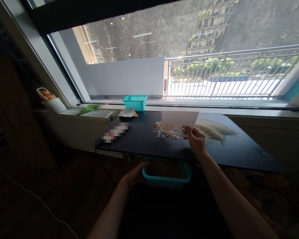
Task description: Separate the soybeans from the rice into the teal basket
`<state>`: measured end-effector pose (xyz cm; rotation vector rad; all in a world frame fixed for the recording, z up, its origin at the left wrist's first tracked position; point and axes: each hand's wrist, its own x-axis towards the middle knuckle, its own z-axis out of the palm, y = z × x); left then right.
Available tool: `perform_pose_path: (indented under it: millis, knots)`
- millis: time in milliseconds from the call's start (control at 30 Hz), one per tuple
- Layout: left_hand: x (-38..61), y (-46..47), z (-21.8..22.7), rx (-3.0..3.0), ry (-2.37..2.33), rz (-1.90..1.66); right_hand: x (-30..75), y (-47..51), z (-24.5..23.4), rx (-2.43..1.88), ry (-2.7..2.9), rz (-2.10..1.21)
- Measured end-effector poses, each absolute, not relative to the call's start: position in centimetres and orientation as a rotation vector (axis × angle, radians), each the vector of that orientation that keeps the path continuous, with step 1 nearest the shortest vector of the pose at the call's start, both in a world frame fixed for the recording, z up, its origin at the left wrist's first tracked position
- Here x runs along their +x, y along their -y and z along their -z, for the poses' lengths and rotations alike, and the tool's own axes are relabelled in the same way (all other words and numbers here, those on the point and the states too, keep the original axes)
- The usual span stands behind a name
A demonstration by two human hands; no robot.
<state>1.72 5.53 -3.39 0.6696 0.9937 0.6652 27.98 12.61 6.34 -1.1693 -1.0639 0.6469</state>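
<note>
My right hand (196,140) pinches a white flat panel (179,119) by its lower right edge. A row of slots runs along the panel's lower part, and it stands roughly upright over the dark tabletop (139,139). Behind and left of it lies a small scatter of yellowish and white grains (158,125). A larger spread pile of pale, rice-like grains (215,128) is to the right, partly behind my hand. Below the table's front edge, my left hand (137,173) grips the left side of a teal bin (164,182). Brownish grains lie in this bin, dim in shadow.
Another teal bin (137,103) stands at the back by the window. Near it lie a paper packet (127,112) and, at the table's left, a blurred-out item (116,132). A radiator (89,127) bears a white basket (55,105) and green cloth-like material (89,109).
</note>
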Motion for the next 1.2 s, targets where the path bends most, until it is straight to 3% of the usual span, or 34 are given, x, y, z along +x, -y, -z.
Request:
perform_pose_path:
  millis: [433,1033,1200]
  knots:
    - [1.6,-5.5,3.4,0.66,-0.985,-0.658,28.1,-11.9,-6.4,-1.166,1.094,-0.693]
    - [1.0,-5.4,2.9,0.657,-0.989,-0.636,25.6,-7.8,-6.7,-1.096,1.311,-0.994]
    - [0.9,-5.6,2.9,0.666,-0.993,-0.617,26.4,-8.3,-7.2,-1.1,1.236,-0.878]
